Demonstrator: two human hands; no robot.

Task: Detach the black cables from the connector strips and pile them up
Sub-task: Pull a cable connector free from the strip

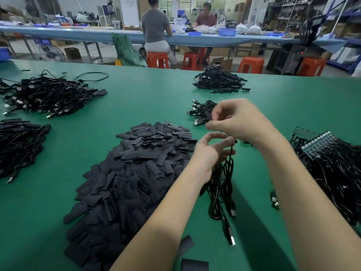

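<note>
1. The left hand (210, 153) is raised over the green table (148, 102), fingers curled round a bunch of black cables (222, 184) that hang from it in loops, with their plugs (231, 238) trailing onto the table near the forearm.
2. The right hand (237, 120) sits just above and beyond the left, thumb and fingertips drawn close together in a pinch; it is blurred, and I cannot tell whether anything lies between them.
3. A small pile of cables (201, 112) lies just beyond the right hand, partly hidden by it, plugs pointing left.
4. A larger heap of cables (219, 80) sits farther back, near the far edge of the table.
5. At the right edge lies a dark tangle of cables (336, 173) with grey connector strips (312, 142) on top (the cable ends look plugged into the strips, though the detail is small).
6. To the left of the arms spreads a wide mound of flat black strips (132, 177); 2 loose ones lie at the near edge, by the left forearm.
7. 2 more cable heaps sit on the left side: one farther back (48, 96), one at the left edge (17, 145).
8. Beyond the table, 2 people (156, 30) sit on red stools (157, 59) at a long blue bench (78, 34).
</note>
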